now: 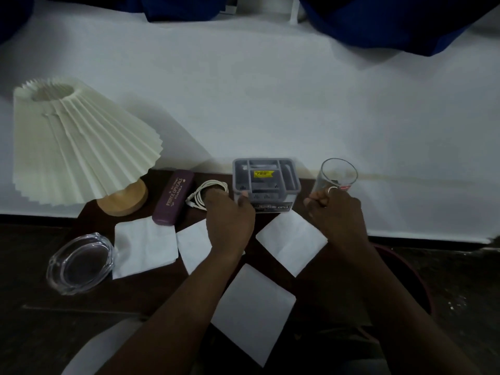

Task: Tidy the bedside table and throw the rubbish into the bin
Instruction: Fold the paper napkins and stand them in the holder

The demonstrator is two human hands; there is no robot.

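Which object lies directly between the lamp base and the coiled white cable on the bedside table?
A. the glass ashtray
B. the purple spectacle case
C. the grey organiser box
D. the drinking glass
B: the purple spectacle case lies between the lamp base and the coiled white cable.

The light is dim where I stand. In front of me a bed [270,104] under a plain white sheet fills most of my view, its near edge running straight across. Dark blue cloth [392,20] lies bunched along the far side of it. Against the bed stands a small table [89,301] of dark brown wood. To my right the floor [465,288] is dark and speckled with pale flecks.
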